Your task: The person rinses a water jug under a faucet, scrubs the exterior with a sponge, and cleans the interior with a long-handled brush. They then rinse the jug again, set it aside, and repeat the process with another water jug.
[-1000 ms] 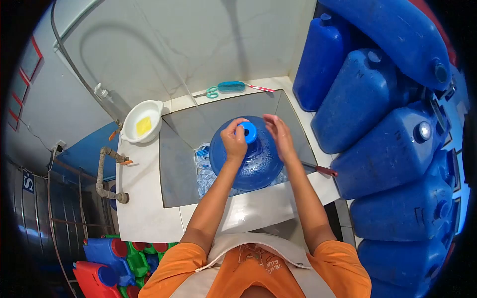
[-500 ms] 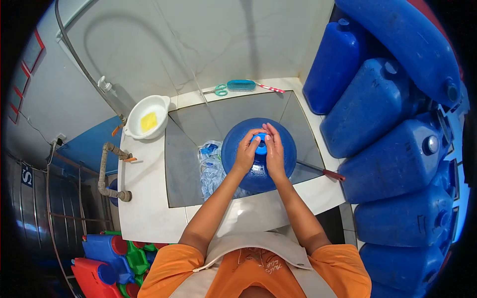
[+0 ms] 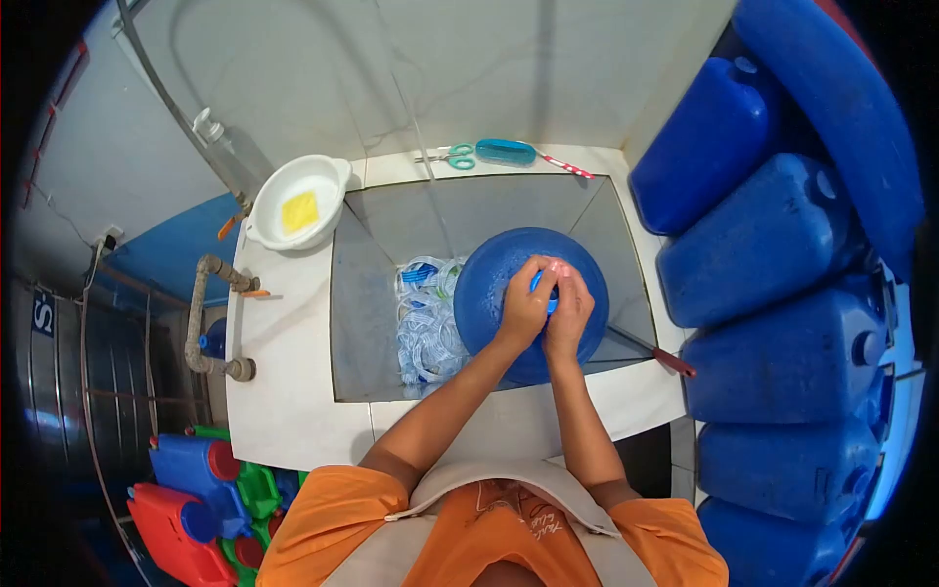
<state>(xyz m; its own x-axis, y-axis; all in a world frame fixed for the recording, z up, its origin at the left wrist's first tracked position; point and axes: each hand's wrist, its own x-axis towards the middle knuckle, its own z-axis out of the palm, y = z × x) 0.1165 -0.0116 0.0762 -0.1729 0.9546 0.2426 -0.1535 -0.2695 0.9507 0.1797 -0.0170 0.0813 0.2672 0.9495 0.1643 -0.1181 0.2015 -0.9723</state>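
A large round blue water jug (image 3: 481, 293) stands upright in the grey sink basin (image 3: 367, 342). On its top, my left hand (image 3: 528, 301) and my right hand (image 3: 569, 311) are wrapped round the light blue cap (image 3: 552, 305), their fingertips meeting at its far side. Most of the cap is hidden by the fingers. Left of the jug lies a pile of clear and blue plastic seals (image 3: 428, 328). A long tool with a dark red handle (image 3: 673, 364) rests across the basin's right edge.
On the counter (image 3: 279, 391) are a white bowl (image 3: 335, 186) with a yellow sponge (image 3: 300, 211), scissors (image 3: 460, 157), a teal brush (image 3: 506, 152) and a red-white toothbrush (image 3: 567, 167). A pipe tap (image 3: 196, 328) stands left; several blue containers (image 3: 763, 245) are stacked right.
The camera view has shifted. Both hands have turned on the cap, with the fingers now closer together over it. The jug sits slightly farther right in the view.
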